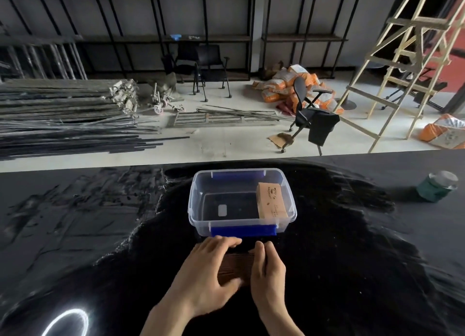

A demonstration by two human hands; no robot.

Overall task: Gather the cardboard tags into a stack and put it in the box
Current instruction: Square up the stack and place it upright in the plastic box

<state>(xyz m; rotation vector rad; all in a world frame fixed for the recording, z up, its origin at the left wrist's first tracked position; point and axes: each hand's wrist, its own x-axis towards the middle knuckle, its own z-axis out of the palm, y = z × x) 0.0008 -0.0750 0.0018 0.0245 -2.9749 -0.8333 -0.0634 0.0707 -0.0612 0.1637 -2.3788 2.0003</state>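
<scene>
Observed: a stack of brown corrugated cardboard tags (236,265) stands on edge on the black table surface (352,247), at 6 o'clock from the clear plastic box with blue handle clips (198,197) and just short of its near wall. The left hand (203,272) is curled around the stack's left side, fingers over the far end, thumb against the near face. The right hand (268,270) presses flat against the stack's right side, fingers extended and together. Both hands grip the stack between them.

Inside the box, at 3 o'clock, 1 separate bundle of printed brown cardboard tags (271,201) leans against the right wall. A green-wrapped glass jar (436,186) stands well apart at 2 o'clock from the box.
</scene>
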